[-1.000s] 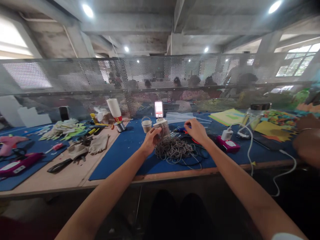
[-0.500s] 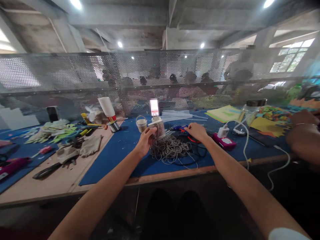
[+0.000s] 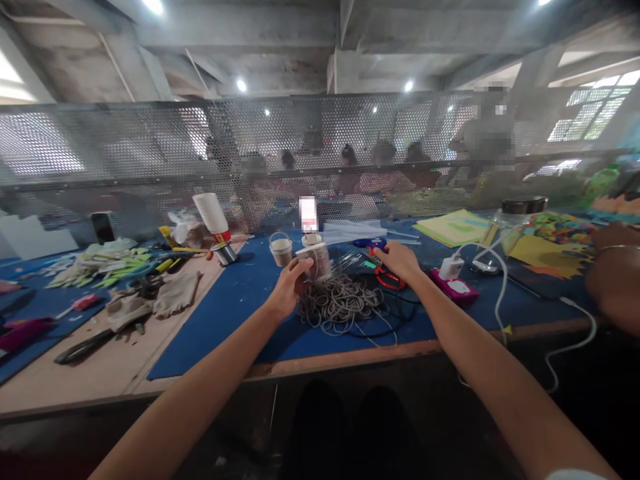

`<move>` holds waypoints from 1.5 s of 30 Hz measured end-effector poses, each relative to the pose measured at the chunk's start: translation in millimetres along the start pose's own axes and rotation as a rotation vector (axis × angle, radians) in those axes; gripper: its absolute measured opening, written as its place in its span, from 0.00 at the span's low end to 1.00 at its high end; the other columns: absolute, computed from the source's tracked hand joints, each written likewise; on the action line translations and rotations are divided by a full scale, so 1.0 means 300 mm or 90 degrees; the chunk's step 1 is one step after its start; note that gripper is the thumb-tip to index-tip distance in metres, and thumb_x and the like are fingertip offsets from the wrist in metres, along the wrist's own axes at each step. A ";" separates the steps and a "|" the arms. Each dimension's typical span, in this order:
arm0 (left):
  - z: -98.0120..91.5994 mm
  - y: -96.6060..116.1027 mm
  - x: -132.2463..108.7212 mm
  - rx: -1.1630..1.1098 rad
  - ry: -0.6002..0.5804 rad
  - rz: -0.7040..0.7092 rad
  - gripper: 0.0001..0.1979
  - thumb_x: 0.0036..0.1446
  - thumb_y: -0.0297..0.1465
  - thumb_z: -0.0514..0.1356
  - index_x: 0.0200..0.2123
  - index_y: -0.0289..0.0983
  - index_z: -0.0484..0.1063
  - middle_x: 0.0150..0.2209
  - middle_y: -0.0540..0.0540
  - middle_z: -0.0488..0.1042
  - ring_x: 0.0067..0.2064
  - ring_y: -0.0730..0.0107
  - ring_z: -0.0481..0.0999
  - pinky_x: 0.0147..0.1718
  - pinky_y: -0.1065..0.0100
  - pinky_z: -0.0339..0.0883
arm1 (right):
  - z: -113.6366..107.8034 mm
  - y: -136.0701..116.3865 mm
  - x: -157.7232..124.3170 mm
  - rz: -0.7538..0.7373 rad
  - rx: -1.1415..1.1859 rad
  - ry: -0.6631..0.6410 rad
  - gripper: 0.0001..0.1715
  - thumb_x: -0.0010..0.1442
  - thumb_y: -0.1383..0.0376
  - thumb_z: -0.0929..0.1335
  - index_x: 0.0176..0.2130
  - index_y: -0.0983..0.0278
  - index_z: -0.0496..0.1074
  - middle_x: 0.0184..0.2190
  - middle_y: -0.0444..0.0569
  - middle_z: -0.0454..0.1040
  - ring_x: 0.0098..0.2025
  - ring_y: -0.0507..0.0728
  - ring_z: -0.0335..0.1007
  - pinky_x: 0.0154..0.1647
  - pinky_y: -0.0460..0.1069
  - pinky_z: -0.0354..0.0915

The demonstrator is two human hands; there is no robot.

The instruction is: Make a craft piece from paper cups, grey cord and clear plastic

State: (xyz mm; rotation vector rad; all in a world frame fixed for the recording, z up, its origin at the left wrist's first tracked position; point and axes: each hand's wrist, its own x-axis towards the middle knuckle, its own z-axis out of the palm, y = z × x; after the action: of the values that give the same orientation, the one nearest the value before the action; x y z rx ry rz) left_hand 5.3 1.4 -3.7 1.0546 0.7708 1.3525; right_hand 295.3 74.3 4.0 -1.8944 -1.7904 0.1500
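Note:
My left hand (image 3: 291, 285) grips a small paper cup (image 3: 320, 261) that seems partly wrapped in grey cord, holding it just above the cord pile. A tangled heap of grey cord (image 3: 343, 303) lies below it on the blue mat. In my right hand (image 3: 401, 261) is a blue hot glue gun (image 3: 369, 244), its nozzle pointing left toward the cup; my fingers hide part of the handle. Red-handled scissors (image 3: 390, 279) lie beneath that hand. Left of the cup stands a small cord-covered bucket (image 3: 281, 251) with a looped handle.
A purple power block (image 3: 456, 287) with a white charger and cables sits to the right, near a glass jar (image 3: 515, 223) and coloured sheets (image 3: 450, 229). Stacked paper cups (image 3: 212, 215) lean on a can at left, near gloves (image 3: 177, 293). Another person's arm (image 3: 615, 280) rests at far right.
The glue gun in my right hand has risen slightly off the mat, showing more of the scissors beneath. My left hand stays on the cup. The camera view has shifted a little.

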 end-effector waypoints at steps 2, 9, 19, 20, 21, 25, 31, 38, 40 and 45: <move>0.002 0.000 -0.002 -0.002 -0.010 -0.001 0.22 0.52 0.39 0.71 0.49 0.37 0.77 0.43 0.44 0.82 0.42 0.60 0.82 0.38 0.66 0.75 | 0.001 -0.008 -0.002 -0.012 0.173 0.006 0.20 0.66 0.52 0.66 0.47 0.65 0.70 0.33 0.54 0.82 0.38 0.61 0.81 0.41 0.52 0.70; 0.009 0.007 -0.009 -0.012 0.002 -0.006 0.22 0.52 0.38 0.71 0.48 0.35 0.77 0.44 0.43 0.82 0.42 0.61 0.82 0.39 0.66 0.75 | 0.010 -0.086 -0.057 -0.148 0.489 0.073 0.21 0.63 0.47 0.68 0.42 0.62 0.69 0.22 0.41 0.73 0.24 0.55 0.72 0.29 0.49 0.67; 0.000 0.001 -0.003 -0.009 -0.010 -0.002 0.23 0.53 0.38 0.71 0.50 0.36 0.77 0.47 0.41 0.82 0.44 0.59 0.82 0.42 0.63 0.77 | 0.016 -0.164 -0.136 -0.235 0.578 0.110 0.19 0.62 0.51 0.70 0.45 0.60 0.67 0.23 0.39 0.73 0.23 0.54 0.73 0.33 0.51 0.71; -0.002 -0.001 -0.002 -0.008 -0.011 -0.002 0.23 0.53 0.38 0.71 0.50 0.36 0.77 0.47 0.40 0.82 0.45 0.58 0.82 0.42 0.62 0.77 | 0.017 -0.166 -0.139 -0.233 0.555 0.123 0.18 0.62 0.51 0.70 0.45 0.60 0.68 0.22 0.39 0.73 0.23 0.54 0.72 0.33 0.51 0.70; -0.005 -0.003 0.000 -0.009 -0.010 0.000 0.23 0.53 0.38 0.71 0.51 0.36 0.77 0.48 0.40 0.82 0.46 0.57 0.82 0.43 0.62 0.77 | 0.017 -0.166 -0.142 -0.226 0.531 0.136 0.18 0.62 0.51 0.70 0.44 0.60 0.69 0.21 0.39 0.72 0.22 0.54 0.71 0.33 0.51 0.70; -0.007 -0.005 0.002 -0.013 -0.006 0.005 0.24 0.52 0.38 0.71 0.51 0.36 0.77 0.50 0.39 0.81 0.50 0.54 0.82 0.46 0.60 0.77 | 0.013 -0.170 -0.156 -0.191 0.473 0.157 0.19 0.61 0.48 0.70 0.41 0.61 0.73 0.19 0.41 0.72 0.23 0.56 0.72 0.32 0.51 0.69; 0.002 0.005 -0.003 -0.030 0.000 0.005 0.23 0.52 0.37 0.71 0.51 0.36 0.76 0.48 0.40 0.81 0.46 0.57 0.81 0.44 0.61 0.77 | 0.009 -0.191 -0.181 -0.203 0.486 0.157 0.18 0.61 0.51 0.70 0.42 0.63 0.77 0.20 0.43 0.75 0.25 0.58 0.75 0.35 0.52 0.71; -0.008 0.003 0.007 -0.044 0.004 0.015 0.23 0.51 0.37 0.72 0.49 0.38 0.75 0.46 0.42 0.80 0.45 0.60 0.81 0.41 0.62 0.76 | 0.031 -0.203 -0.199 -0.214 0.442 0.126 0.20 0.59 0.47 0.71 0.31 0.61 0.77 0.14 0.41 0.69 0.19 0.57 0.70 0.26 0.51 0.67; -0.011 0.004 0.010 -0.041 0.003 0.015 0.23 0.51 0.38 0.72 0.49 0.38 0.75 0.47 0.42 0.80 0.45 0.60 0.81 0.40 0.63 0.76 | 0.038 -0.198 -0.202 -0.235 0.422 0.135 0.22 0.61 0.46 0.70 0.30 0.60 0.76 0.15 0.42 0.70 0.20 0.57 0.70 0.28 0.51 0.68; -0.014 0.009 0.011 -0.056 -0.005 0.007 0.22 0.52 0.38 0.71 0.49 0.39 0.76 0.50 0.42 0.79 0.50 0.57 0.80 0.44 0.60 0.76 | 0.056 -0.180 -0.201 -0.332 0.329 0.165 0.21 0.63 0.45 0.69 0.38 0.59 0.75 0.25 0.47 0.77 0.29 0.59 0.75 0.34 0.51 0.68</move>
State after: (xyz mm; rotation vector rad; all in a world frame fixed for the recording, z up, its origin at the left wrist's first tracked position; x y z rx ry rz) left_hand 0.7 4.9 -2.3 0.9958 0.6953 1.3791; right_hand 232.6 20.9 -2.8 -1.0102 -1.7843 0.1509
